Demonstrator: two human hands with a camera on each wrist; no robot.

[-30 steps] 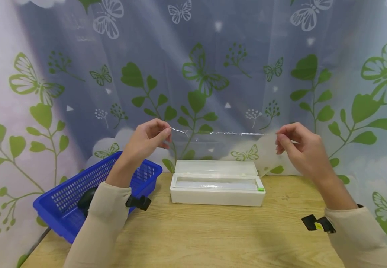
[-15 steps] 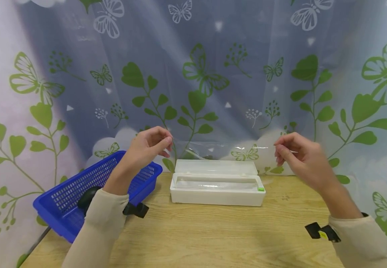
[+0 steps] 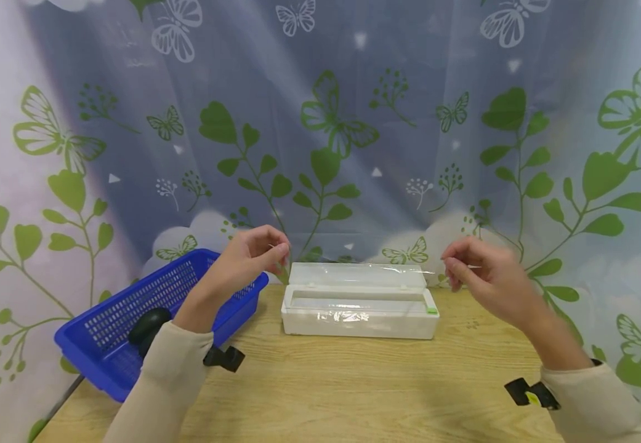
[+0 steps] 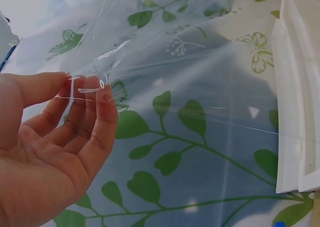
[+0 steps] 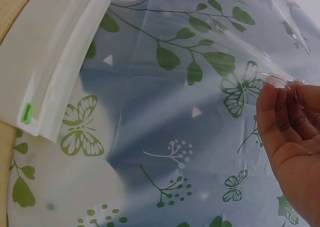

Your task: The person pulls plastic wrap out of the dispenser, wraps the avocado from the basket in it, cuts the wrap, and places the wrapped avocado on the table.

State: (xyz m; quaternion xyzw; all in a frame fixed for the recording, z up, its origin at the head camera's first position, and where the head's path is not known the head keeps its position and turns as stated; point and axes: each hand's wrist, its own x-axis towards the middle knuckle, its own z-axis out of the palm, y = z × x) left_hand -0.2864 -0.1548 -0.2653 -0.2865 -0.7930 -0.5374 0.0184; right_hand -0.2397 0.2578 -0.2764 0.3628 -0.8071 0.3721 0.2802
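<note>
A clear sheet of cling film (image 4: 115, 49) stretches between my two hands. My left hand (image 3: 256, 251) pinches one corner between thumb and fingertips; in the left wrist view the film creases around those fingers. At the opposite corner my right hand (image 3: 486, 274) pinches the film the same way. Below and between the hands stands a long white cling film dispenser box (image 3: 359, 325), its lid (image 3: 353, 275) tipped back. Glints from the film show across the lid and box front. A small green piece (image 3: 432, 311) sits at the box's right end.
At the left, a blue plastic basket (image 3: 68, 338) sits tilted in view, partly behind my left forearm. It contains a dark, rounded object (image 3: 151, 321). Behind the wooden table (image 3: 353, 387) hangs a curtain (image 3: 409, 147) printed with leaves and butterflies.
Both hands have lowered toward the box, the right one also drifting slightly left. The film edge has come down with them from above the box to across its lid.
</note>
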